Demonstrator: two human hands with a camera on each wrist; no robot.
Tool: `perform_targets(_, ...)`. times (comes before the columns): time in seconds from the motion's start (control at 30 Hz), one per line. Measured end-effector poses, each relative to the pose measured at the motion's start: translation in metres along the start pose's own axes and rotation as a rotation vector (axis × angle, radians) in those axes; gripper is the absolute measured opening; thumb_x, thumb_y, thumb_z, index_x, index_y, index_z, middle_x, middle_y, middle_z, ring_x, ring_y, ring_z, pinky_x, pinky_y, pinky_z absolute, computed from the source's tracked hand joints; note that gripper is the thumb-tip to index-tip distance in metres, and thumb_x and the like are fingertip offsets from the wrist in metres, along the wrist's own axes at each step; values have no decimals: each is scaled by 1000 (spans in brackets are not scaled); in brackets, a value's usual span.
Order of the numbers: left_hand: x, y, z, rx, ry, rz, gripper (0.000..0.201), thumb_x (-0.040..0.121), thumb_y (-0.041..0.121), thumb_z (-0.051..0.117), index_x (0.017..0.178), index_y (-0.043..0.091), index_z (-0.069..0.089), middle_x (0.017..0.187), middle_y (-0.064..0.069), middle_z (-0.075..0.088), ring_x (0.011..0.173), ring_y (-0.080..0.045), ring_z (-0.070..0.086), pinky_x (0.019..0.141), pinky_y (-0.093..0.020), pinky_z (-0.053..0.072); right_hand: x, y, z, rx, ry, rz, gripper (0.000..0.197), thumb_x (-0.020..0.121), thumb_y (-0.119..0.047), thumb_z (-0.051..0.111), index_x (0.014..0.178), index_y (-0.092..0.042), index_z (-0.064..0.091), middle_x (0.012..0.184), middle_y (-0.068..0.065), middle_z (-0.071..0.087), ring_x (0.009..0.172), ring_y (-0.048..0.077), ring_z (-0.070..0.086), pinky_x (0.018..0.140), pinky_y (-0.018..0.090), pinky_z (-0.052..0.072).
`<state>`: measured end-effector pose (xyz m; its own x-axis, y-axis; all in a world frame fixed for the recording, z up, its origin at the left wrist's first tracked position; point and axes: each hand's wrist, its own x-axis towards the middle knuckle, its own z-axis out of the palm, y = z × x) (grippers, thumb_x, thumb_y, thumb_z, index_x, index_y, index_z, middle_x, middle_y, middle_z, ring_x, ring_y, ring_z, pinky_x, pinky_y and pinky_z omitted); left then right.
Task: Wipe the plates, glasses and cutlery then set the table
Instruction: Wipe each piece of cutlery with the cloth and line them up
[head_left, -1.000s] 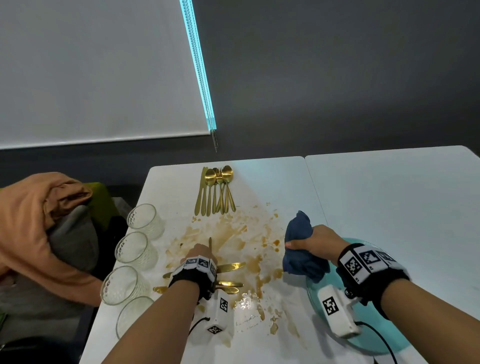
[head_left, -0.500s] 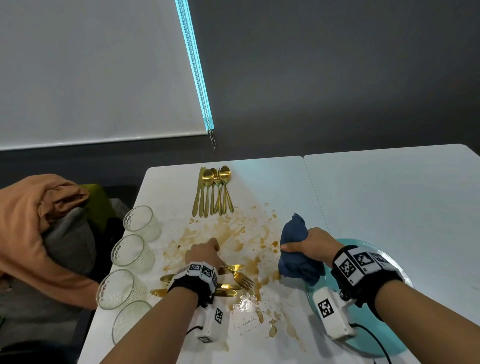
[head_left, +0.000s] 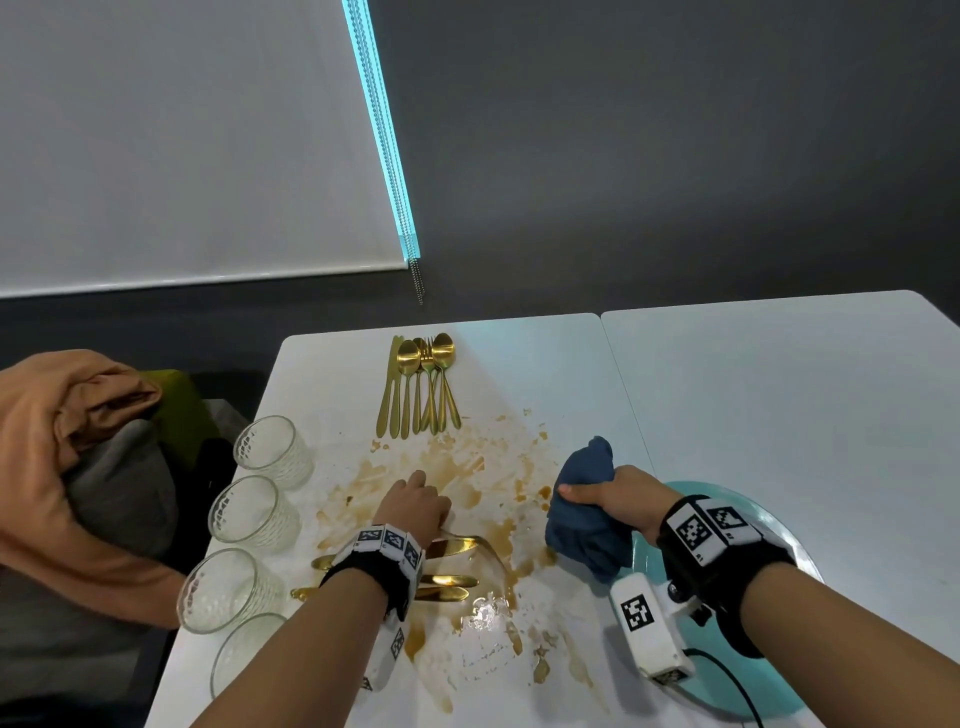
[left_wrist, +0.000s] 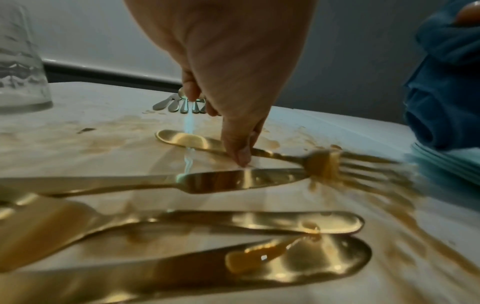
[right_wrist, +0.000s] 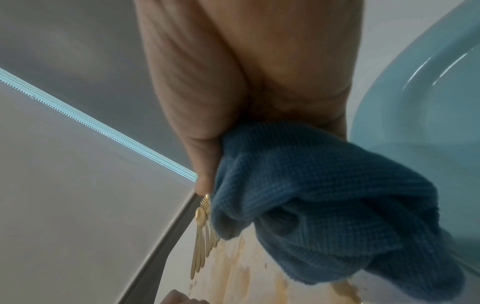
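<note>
Your left hand (head_left: 415, 506) pinches the sauce-smeared gold fork (left_wrist: 293, 158) mid-table by the near edge, your right hand (head_left: 621, 499) fists the bunched blue cloth (head_left: 584, 512); cutlery wiping's on, so lift and rub next.

The room was dim, lit by a cyan strip (head_left: 384, 140) beside the blind. Glare shone on the wet bench (head_left: 488, 616). The head view bowed at its edges; the left wrist view showed a motion-blurred fork (left_wrist: 337, 164) and soft-focus foreground cutlery.

No readable text

The wristbands (head_left: 387, 540) and the white camera housing (head_left: 647, 621) beside the teal plate (head_left: 769, 675) bear only black-and-white square marker patterns, with no letters or numbers legible.
</note>
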<state>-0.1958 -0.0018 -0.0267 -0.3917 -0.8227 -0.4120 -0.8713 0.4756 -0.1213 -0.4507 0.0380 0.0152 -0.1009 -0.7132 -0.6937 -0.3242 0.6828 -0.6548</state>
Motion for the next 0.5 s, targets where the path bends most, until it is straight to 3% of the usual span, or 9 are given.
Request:
perform_targets(0.13,-4,2,-13,-226,-11,-155,23,97,19,44,115,16,58,117,-9,54,109,-25,51,93,-29,41,5,-6,7,70,33,-19,63,76,-51,69,114,-1,58,109,13,66,104,28,62,98,44,48)
perform_targets(0.23,-1,5,-21,-615,-1,-334,13,91,26,57,101,17,59,113,-9,57,93,-23,58,83,-29,47,2,-17,16,210,21,-42,58,86,-51,57,119,-3,56,113,14,64,106,27,61,98,43,47)
perform_targets(0.3,2,12,-28,-876,19,-385,11,87,23,64,95,17,60,106,-5,65,87,-17,56,75,-25,45,4,-24,24,338,4,-52,58,90,-51,51,125,-5,53,117,15,62,109,28,59,97,45,48)
perform_targets(0.4,4,27,-44,-1146,42,-372,17,86,18,66,102,14,66,96,-5,66,83,-17,58,67,-22,44,9,-32,35,541,2,-39,64,89,-52,50,131,-4,46,126,18,57,115,31,56,97,49,48)
perform_targets(0.5,1,45,-62,-1101,8,-255,18,88,11,60,101,4,69,99,-13,68,88,-24,61,77,-29,48,6,-36,46,622,-41,-40,43,91,-36,57,119,-3,52,114,18,62,105,31,61,88,47,52)
